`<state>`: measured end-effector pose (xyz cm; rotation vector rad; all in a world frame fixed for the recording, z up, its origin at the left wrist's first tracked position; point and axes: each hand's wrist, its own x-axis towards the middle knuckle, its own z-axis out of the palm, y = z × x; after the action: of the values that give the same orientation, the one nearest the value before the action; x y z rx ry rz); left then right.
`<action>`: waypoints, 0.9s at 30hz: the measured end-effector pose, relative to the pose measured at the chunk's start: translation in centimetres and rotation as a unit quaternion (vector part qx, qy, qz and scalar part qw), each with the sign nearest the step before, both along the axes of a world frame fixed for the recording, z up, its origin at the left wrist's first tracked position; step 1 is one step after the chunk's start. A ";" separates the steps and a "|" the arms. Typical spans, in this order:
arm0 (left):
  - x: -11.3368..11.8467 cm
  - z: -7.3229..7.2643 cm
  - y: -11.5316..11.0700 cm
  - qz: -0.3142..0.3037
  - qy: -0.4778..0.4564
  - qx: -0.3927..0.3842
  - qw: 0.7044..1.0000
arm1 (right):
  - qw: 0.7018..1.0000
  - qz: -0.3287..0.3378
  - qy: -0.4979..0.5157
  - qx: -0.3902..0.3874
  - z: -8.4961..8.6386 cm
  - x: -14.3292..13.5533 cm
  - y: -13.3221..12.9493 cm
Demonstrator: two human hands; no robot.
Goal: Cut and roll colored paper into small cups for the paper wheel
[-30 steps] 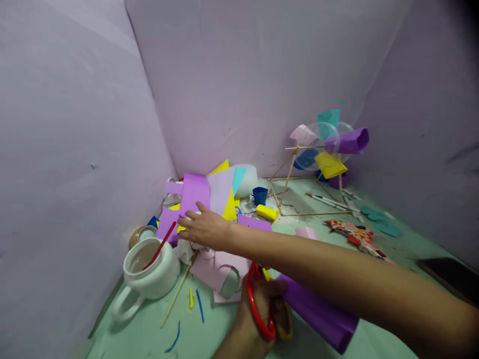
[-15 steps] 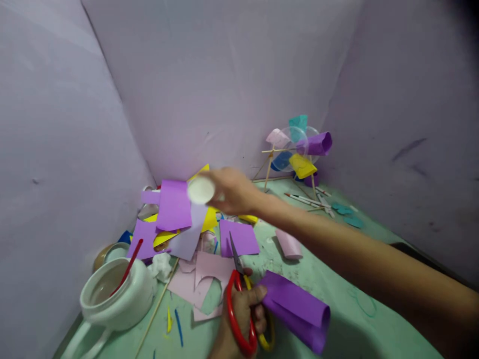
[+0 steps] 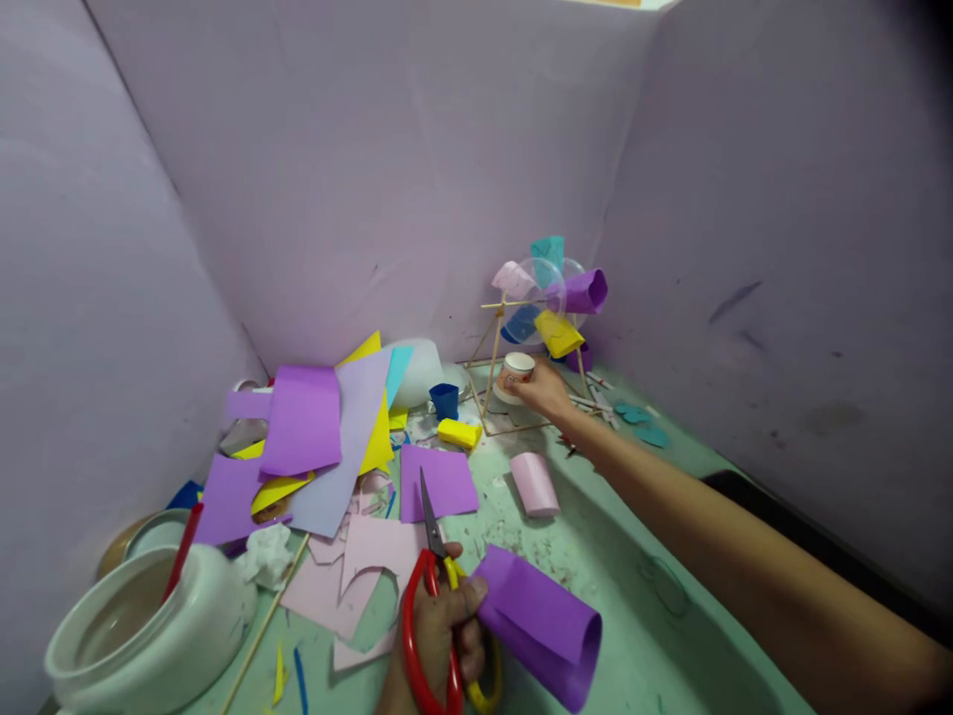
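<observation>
In my left hand (image 3: 451, 631), low in the middle, a pair of scissors (image 3: 432, 606) with one red and one yellow handle points away from me. The thumb and fingers of the same hand pinch the end of a purple paper tube (image 3: 543, 626). My right hand (image 3: 543, 387) reaches far forward, its fingers wrapped around a small round white tub (image 3: 516, 375) with reddish print. The tub is upright by the front of a wooden-stick frame (image 3: 491, 367) that carries clear discs and coloured paper cups; I cannot tell whether it touches the table.
Purple, yellow and lilac sheets (image 3: 302, 422) lie heaped at left. Pink offcuts (image 3: 379, 546), a pink paper tube (image 3: 534, 485), a yellow paper roll (image 3: 460, 434) and a blue paper cup (image 3: 445, 400) are on the green table. A white pot (image 3: 186, 636) stands front left, teal cutouts (image 3: 651, 435) right.
My right hand has carried the white tub rightward and away, to the stick frame. The blue cup and yellow roll have come into clear sight. My left hand keeps its hold; the view has turned right.
</observation>
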<state>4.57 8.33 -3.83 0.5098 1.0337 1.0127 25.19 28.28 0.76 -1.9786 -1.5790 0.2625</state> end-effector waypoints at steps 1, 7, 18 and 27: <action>0.0 0.0 0.0 0.002 0.001 0.001 1.000 | 1.000 -0.002 0.006 -0.010 -0.2 -0.2 0.7; 0.0 0.0 -0.1 -0.004 0.011 0.014 1.000 | 0.998 -0.008 0.042 -0.053 0.0 -1.0 1.3; 0.7 2.3 -1.9 0.027 0.157 0.156 0.975 | 0.887 0.318 0.267 -0.204 0.8 -2.7 -18.0; 2.3 2.8 -3.0 0.089 0.250 0.222 0.938 | 0.843 0.292 0.400 -0.211 -1.3 -3.8 -20.1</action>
<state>6.89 5.29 -1.05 1.1021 1.3187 1.3253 21.43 8.21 -0.57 -1.2622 -1.5367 1.5709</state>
